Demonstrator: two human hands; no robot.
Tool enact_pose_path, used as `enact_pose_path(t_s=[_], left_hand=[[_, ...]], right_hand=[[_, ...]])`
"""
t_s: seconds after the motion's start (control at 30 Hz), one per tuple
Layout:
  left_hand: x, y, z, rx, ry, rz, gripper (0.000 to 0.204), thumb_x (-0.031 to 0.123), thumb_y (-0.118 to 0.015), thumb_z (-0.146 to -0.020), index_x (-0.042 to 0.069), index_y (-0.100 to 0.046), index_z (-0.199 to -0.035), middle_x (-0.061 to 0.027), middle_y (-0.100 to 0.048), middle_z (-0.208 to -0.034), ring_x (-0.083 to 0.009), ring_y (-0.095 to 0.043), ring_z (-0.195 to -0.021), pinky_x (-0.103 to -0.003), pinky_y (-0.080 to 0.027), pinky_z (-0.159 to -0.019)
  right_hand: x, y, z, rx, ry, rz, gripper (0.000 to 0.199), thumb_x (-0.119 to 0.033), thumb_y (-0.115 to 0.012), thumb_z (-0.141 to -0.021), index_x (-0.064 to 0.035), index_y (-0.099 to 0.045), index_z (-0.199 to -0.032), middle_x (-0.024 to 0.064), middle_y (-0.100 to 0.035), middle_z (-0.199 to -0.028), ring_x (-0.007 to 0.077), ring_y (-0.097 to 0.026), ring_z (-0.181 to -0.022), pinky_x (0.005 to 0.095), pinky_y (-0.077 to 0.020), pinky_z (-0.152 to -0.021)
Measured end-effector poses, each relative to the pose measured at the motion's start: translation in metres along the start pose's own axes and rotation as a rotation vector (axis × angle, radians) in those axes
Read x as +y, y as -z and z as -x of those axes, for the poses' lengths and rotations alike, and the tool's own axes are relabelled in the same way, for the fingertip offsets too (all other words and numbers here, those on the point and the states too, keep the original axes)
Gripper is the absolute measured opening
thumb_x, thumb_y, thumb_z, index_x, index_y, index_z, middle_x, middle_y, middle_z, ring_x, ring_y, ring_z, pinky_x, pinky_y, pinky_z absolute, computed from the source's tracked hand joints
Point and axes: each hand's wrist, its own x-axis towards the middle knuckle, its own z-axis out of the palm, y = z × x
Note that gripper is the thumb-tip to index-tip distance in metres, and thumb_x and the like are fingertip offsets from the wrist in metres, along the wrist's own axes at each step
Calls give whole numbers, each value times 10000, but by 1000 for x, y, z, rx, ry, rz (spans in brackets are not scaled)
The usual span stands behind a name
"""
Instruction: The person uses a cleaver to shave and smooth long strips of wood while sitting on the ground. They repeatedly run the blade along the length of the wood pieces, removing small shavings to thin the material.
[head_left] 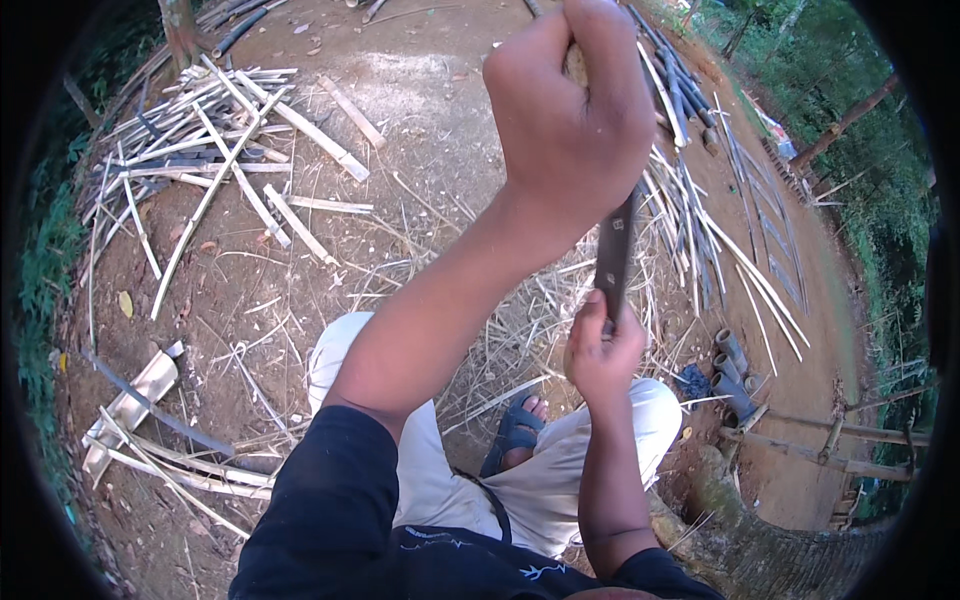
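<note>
Left hand (585, 120) raised, fingers clenched around a handle (576, 66); right hand (607, 352) lower, fingers gripping the dark blade (615, 250).

Daylight was diffuse, shadows faint. Ground (420, 125) left of left hand (570, 115) looked palest; foliage (45, 240) far left of hand sat dim. Blade (615, 250) below hand appeared slightly blurred. Fisheye bent poles (783, 235) right of hand; corners were black.
</note>
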Motion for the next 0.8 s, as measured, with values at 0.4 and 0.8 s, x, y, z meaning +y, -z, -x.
enact_pose_path(t_s=[0.4, 0.8], left_hand=[[7, 22, 4, 18, 252, 111, 475, 300, -390, -1015, 147, -273, -581, 32, -229, -479, -70, -216, -359, -253, -189, -313], [82, 27, 2, -134, 199, 151, 438, 299, -312, -1033, 141, -284, -625, 8, -220, -459, -97, -127, -332, -239, -198, -293]], right_hand=[[101, -24, -5, -85, -162, 450, 319, -270, -587, -891, 41, -637, -843, 204, -612, -605, 389, -641, -586, 445, -507, -589], [158, -42, -2, -202, -607, 343, 331, -288, -637, -839, 35, -677, -897, 259, -668, -774, 419, -673, -748, 466, -541, -728]])
